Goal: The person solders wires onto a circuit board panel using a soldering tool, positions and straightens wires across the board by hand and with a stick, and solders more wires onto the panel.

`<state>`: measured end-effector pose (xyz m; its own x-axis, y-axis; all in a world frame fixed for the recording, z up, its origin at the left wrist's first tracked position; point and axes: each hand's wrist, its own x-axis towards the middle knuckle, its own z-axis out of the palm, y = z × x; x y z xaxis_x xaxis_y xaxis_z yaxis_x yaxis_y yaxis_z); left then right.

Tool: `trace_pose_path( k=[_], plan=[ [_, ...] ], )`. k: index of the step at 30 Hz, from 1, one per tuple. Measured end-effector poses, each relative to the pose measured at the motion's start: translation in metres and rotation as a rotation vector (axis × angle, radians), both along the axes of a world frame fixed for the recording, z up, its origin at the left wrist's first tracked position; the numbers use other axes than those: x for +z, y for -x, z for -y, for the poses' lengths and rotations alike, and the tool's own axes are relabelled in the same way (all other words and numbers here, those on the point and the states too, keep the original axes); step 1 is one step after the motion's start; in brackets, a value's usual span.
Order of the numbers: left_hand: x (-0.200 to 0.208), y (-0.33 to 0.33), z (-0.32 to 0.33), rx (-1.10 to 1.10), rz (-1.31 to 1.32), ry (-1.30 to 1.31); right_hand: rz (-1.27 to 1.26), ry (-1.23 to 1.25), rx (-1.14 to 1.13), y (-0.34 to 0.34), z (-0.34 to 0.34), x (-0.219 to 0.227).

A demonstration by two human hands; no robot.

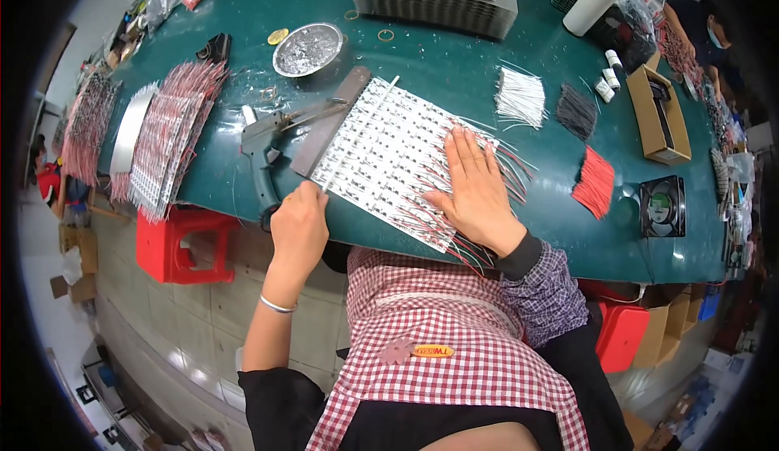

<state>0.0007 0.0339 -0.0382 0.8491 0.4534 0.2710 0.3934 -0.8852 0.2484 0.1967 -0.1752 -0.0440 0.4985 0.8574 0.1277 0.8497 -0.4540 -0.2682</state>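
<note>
A white circuit board panel (365, 159) with rows of small parts lies tilted on the table in front of me. Red, black and white wires (515, 179) fan out from its right side. My right hand (475, 183) rests flat on the wired side, fingers stretched. At the panel's near left corner my left hand (300, 220) is closed in a pinch at the near end of a thin pale strip (375, 112), which runs across the panel; the fingertips partly hide the grip. A grey metal bar (333, 122) lies along the panel's left edge, beside a soldering gun (264, 155).
A metal bowl (308, 49) stands beyond the bar. Wired panels (166, 143) are stacked left; more panels (434, 5) stand at the back. White (519, 96), black (576, 112) and red wire bundles (594, 183), a cardboard box (659, 118) and a fan (662, 206) lie right.
</note>
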Motion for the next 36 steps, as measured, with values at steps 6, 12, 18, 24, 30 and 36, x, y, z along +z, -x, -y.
trace_pose_path(
  k=[6, 12, 18, 24, 30, 36],
  plan=[
    [0.015, 0.023, 0.013, 0.145, -0.014, 0.235, -0.163, 0.052, -0.009, 0.007, 0.023, 0.022],
    [0.018, 0.088, 0.061, 0.295, 0.164, 0.975, 0.042, -0.094, 0.01, -0.012, -0.008, 0.012],
    [0.01, 0.173, 0.105, 0.512, 0.206, 1.136, -0.039, -0.067, 0.123, 0.006, -0.032, 0.028],
    [0.009, 0.187, 0.108, 0.605, 0.065, 1.129, -0.083, -0.029, 0.161, 0.012, -0.06, -0.003],
    [0.007, 0.181, 0.098, 0.55, 0.02, 1.038, -0.026, -0.041, 0.16, 0.019, -0.059, -0.014],
    [0.013, 0.187, 0.092, 0.53, 0.118, 1.25, -0.028, -0.049, 0.157, 0.016, -0.058, -0.015]
  ],
)
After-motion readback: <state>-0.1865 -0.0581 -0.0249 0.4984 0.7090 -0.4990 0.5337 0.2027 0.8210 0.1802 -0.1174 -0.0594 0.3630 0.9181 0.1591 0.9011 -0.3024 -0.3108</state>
